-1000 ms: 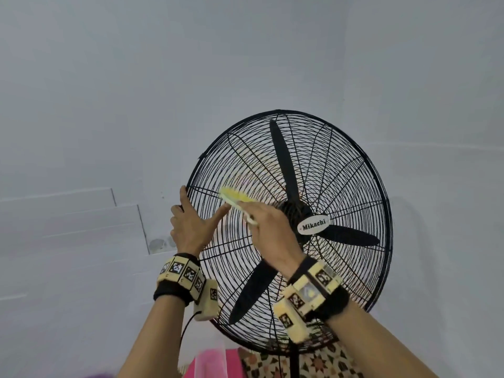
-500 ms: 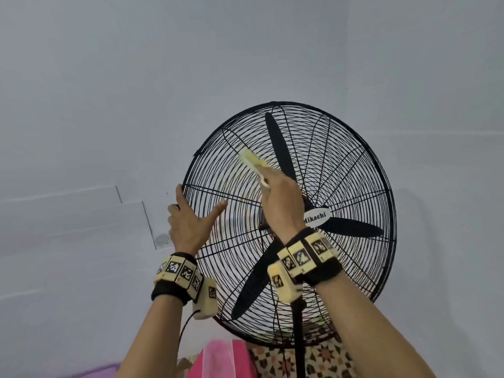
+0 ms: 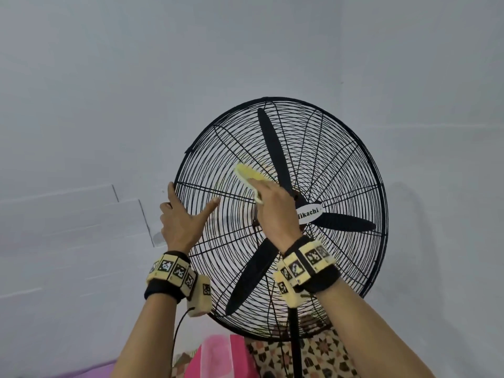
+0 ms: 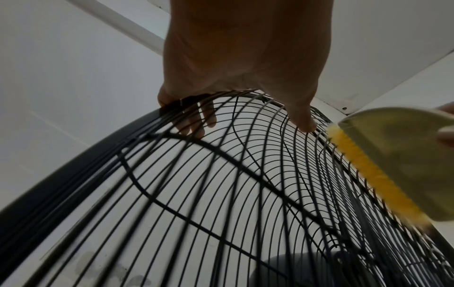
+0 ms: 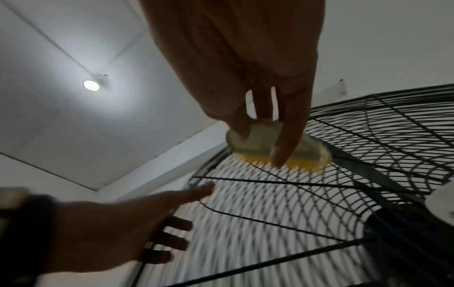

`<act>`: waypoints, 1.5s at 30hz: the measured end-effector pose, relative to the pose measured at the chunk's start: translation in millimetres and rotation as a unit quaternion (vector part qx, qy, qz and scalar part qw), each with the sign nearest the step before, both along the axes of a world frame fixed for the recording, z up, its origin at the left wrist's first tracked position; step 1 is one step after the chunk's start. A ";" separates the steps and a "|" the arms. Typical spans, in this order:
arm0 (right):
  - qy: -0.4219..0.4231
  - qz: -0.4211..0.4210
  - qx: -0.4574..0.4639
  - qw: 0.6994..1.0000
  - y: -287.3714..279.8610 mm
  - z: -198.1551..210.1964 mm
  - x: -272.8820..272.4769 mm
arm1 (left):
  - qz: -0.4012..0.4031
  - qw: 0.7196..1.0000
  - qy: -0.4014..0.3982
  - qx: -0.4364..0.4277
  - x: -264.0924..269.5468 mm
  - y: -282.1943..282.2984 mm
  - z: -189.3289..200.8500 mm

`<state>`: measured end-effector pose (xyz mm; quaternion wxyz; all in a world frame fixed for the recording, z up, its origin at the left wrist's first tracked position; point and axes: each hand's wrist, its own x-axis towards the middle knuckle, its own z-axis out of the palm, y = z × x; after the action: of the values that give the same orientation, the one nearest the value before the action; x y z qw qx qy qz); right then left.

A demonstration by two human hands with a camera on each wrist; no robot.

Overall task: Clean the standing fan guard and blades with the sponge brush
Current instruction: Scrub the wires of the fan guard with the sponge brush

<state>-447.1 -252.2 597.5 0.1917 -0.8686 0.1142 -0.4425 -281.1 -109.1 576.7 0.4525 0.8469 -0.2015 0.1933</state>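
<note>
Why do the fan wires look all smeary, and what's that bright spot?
Right wrist view: guard wires smear from motion blur, and a ceiling lamp glares. Left wrist view: the hand is dark against the bright wall. Head view: sharp, evenly lit.

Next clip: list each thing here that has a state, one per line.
fan guard: closed over the blades, gripped at its left rim
blades: still
sponge brush: pressed on the guard wires
left hand: holds the guard rim
right hand: grips the brush
</note>
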 end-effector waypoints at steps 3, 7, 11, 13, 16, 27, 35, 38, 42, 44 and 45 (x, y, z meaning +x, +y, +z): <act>0.038 0.071 0.003 0.997 0.5 -16.6 -6.7 | 0.006 1.000 0.005 0.001 0.5 1.5 0.8; -0.050 0.013 0.044 0.998 -17.3 -0.8 -9.0 | 0.009 1.000 0.006 0.006 -0.8 1.2 1.4; 0.000 0.013 0.010 1.000 -12.1 -11.6 -9.5 | 0.007 1.000 0.005 0.004 -1.9 -0.2 2.3; 0.021 0.065 0.010 0.998 -10.3 -23.7 -14.7 | 0.008 1.000 0.011 -0.002 -0.4 0.7 2.5; -0.023 0.072 0.043 0.996 -20.4 -19.1 -16.1 | 0.007 1.000 0.015 -0.007 0.1 1.9 1.3; -0.035 0.065 0.030 0.997 -22.3 -26.7 -18.1 | 0.008 1.000 0.017 -0.008 -1.5 0.9 2.1; 0.009 0.057 -0.008 0.998 -16.5 -38.3 -19.3 | 0.010 1.000 0.022 -0.006 -1.0 0.3 1.5; -0.059 0.044 0.039 0.997 -32.6 -32.0 -21.1 | 0.008 1.000 0.018 -0.010 0.7 1.6 -0.4; -0.033 -0.008 0.029 0.999 -34.1 -34.9 -19.4 | 0.011 1.000 0.013 -0.001 -2.0 -4.3 1.4; -0.006 0.019 0.010 1.000 -30.0 -47.9 -23.2 | 0.013 1.000 0.015 -0.002 -1.6 -4.0 2.2; -0.002 0.037 0.011 0.999 -31.1 -53.3 -26.3 | 0.013 1.000 0.017 -0.003 -1.1 -2.9 1.7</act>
<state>-473.4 -283.3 544.2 0.2174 -0.8693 0.0864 -0.4353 -282.2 -111.9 578.4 0.4561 0.8512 -0.1822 0.1850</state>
